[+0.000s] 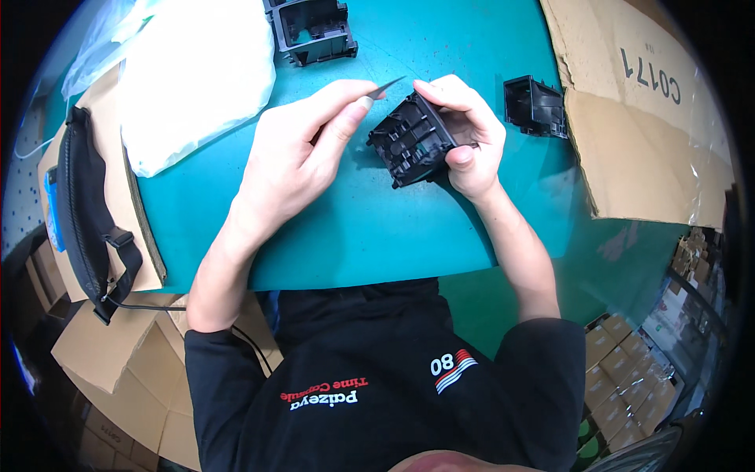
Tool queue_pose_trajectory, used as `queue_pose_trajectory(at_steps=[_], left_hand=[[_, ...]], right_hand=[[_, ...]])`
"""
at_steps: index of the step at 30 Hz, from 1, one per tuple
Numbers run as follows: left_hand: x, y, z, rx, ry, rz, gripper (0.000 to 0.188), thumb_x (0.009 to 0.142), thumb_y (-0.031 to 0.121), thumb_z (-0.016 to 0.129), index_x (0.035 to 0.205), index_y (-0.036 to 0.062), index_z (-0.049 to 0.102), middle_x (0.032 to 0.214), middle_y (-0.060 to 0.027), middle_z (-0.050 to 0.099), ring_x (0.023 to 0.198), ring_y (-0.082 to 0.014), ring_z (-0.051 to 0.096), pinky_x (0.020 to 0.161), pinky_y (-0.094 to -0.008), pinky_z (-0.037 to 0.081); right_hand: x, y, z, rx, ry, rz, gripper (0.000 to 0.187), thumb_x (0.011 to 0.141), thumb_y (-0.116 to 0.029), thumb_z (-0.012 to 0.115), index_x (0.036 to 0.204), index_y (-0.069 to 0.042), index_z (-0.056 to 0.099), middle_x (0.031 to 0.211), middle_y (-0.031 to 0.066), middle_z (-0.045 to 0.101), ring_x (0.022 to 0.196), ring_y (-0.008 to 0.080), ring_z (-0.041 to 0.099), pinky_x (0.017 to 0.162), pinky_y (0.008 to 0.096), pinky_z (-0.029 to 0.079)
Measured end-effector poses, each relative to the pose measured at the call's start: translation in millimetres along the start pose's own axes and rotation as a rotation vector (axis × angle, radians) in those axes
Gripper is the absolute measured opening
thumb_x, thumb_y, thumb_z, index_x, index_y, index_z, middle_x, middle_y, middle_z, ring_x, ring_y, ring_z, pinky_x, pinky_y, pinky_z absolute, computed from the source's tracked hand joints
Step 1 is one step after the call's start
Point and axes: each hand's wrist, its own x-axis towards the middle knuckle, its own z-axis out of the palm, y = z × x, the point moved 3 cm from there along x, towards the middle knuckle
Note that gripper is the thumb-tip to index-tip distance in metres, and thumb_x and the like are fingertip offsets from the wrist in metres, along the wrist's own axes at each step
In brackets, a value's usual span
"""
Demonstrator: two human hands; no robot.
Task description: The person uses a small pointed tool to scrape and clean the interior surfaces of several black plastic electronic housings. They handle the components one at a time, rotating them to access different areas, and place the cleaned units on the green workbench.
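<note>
My right hand (pixel 476 145) grips a black plastic housing (pixel 410 141), a boxy moulded part with ribs and clips on the side that shows. The fingers wrap its right side, thumb below. To its left, my left hand (pixel 303 145) pinches a thin, dark, pointed piece (pixel 387 87) between thumb and forefinger. Its tip points up and right, just above the housing; whether it is a blade or a strip I cannot tell. Both hands are over the green table mat (pixel 377 244). A similar black housing (pixel 535 107) lies to the right.
More black housings (pixel 314 35) stand at the far edge. A white plastic bag (pixel 200 86) covers the far left, beside a black belt pouch (pixel 82 204) on cardboard. At right a large cardboard box (pixel 629 118) leans over the mat. An open carton (pixel 141 362) sits below, left.
</note>
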Motion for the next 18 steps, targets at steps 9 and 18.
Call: queue_pose_trajectory(at_steps=[9,18], left_hand=[[-5.7,0.2,4.5,-0.030,-0.099,-0.049,0.027,0.108,0.015,0.059,0.128,0.0013,0.071,0.088,-0.0049,0.071,0.067,-0.0079,0.050,0.061,-0.0231,0.042],[-4.9,4.5,4.7,-0.031,-0.089,-0.011,0.027,0.106,0.013,0.060,0.128,0.0006,0.072,0.083,-0.0051,0.069,0.064,-0.0080,0.049,0.058,-0.0234,0.041]], right_hand=[[-3.9,0.1,4.3,0.140,0.046,0.102,0.090,0.087,-0.069,0.073,0.129,0.010,0.063,0.107,0.0093,0.062,0.099,0.0162,0.060,0.086,0.0294,0.049],[-3.5,0.3,2.0,0.091,0.077,0.102,0.092,0.086,-0.074,0.070,0.128,0.008,0.065,0.103,0.0098,0.063,0.094,0.0159,0.058,0.084,0.0298,0.046]])
